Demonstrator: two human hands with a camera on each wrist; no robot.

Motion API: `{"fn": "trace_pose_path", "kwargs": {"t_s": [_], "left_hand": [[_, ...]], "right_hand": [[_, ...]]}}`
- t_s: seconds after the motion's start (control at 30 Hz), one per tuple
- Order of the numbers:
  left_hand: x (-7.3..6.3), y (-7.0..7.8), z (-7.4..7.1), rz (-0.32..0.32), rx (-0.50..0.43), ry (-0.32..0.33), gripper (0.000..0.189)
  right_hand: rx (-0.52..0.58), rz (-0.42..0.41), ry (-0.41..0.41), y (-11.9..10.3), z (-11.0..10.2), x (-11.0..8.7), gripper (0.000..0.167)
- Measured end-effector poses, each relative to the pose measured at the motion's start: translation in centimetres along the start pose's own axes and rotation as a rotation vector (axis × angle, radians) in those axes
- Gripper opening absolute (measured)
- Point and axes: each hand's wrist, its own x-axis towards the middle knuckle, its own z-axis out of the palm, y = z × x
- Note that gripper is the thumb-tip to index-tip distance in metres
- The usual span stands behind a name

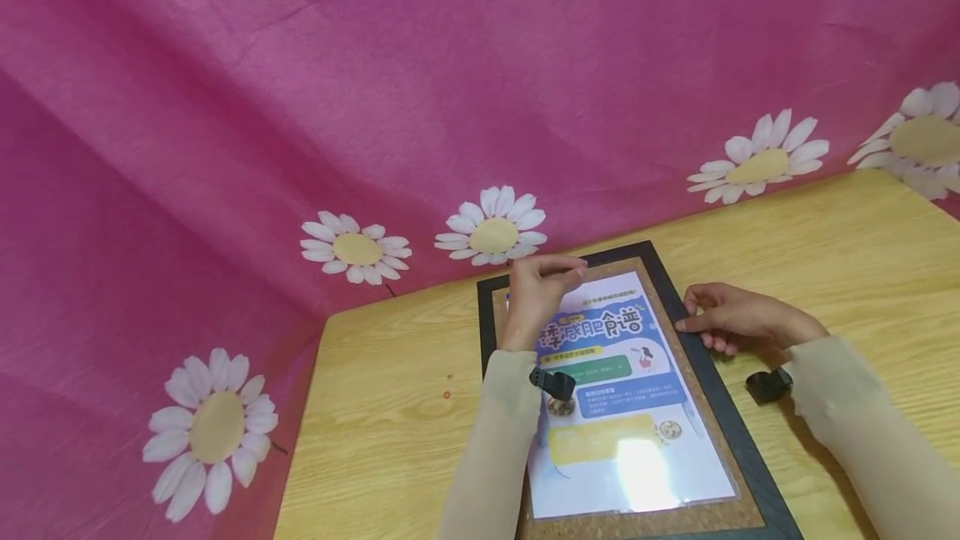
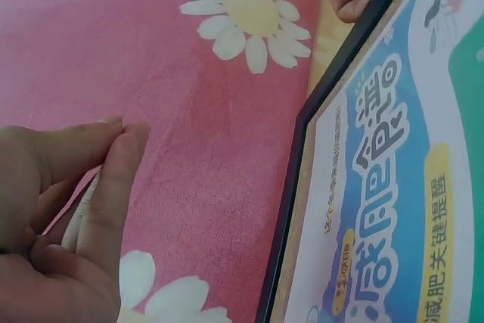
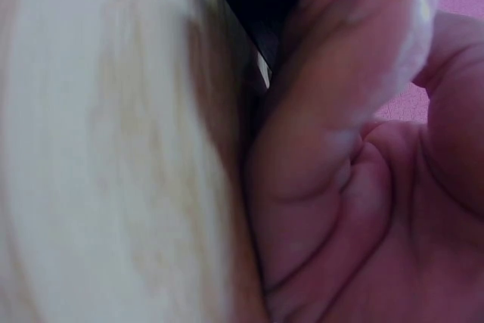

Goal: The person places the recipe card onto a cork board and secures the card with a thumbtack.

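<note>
A black-framed cork board [image 1: 738, 515] lies on the table, tilted a little in the head view. On it lies a printed poster [image 1: 600, 490] with Chinese lettering under a shiny clear cover. My left hand [image 1: 536, 298] hovers over the board's top left part, its thumb and index fingertips pressed together. Nothing shows between those fingertips [image 2: 132, 138] in the left wrist view. At the board's right side my right hand [image 1: 735, 315] grips the black frame, thumb on top. In the right wrist view its curled fingers [image 3: 333, 104] meet the frame edge close to the table.
A light wood table [image 1: 382, 407] bears the board. Behind and to the left hangs a pink cloth [image 1: 420, 65] with white daisies, meeting the table's back edge. Small red marks [image 1: 447, 395] dot the table left of the board. Each wrist wears a black strap device [image 1: 768, 386].
</note>
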Motion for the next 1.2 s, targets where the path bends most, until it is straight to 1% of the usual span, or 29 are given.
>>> {"fn": "trace_pose_path", "kwargs": {"t_s": [0.1, 0.2, 0.27, 0.33, 0.47, 0.7, 0.83, 1.03, 1.1, 1.2], "left_hand": [[0.1, 0.0, 0.3, -0.008, -0.056, -0.014, 0.008], [0.1, 0.1, 0.5, -0.022, -0.074, -0.042, 0.007], [0.2, 0.2, 0.7, -0.027, -0.048, -0.055, 0.007], [0.3, 0.2, 0.9, -0.025, 0.006, -0.061, 0.006], [0.6, 0.3, 1.3, -0.020, 0.079, -0.057, 0.006], [1.3, 0.3, 2.3, -0.008, 0.066, -0.043, 0.006], [1.7, 0.2, 2.8, -0.015, 0.054, -0.024, 0.005], [2.8, -0.7, 3.6, -0.018, 0.001, -0.007, 0.004], [3.1, -1.0, 3.9, -0.036, -0.019, -0.004, 0.002], [3.5, -1.4, 4.2, -0.070, -0.016, -0.007, 0.002]], "right_hand": [[-0.010, 0.003, 0.001, 0.0, 0.1, 0.0, 0.028], [-0.022, 0.003, 0.009, 0.0, 0.1, 0.0, 0.029], [-0.021, 0.005, 0.014, 0.0, 0.0, -0.1, 0.029], [-0.022, 0.001, 0.011, 0.0, 0.0, -0.1, 0.029], [-0.015, 0.005, 0.006, 0.0, 0.0, -0.2, 0.031], [-0.001, 0.004, 0.013, -0.1, 0.1, -0.3, 0.031], [-0.003, 0.001, 0.012, -0.3, 0.1, -0.2, 0.031], [-0.010, 0.008, 0.010, -0.3, 0.0, -0.1, 0.029], [0.001, 0.008, 0.012, -0.2, 0.0, -0.1, 0.029], [0.005, 0.003, 0.012, -0.1, 0.1, -0.2, 0.029]]}}
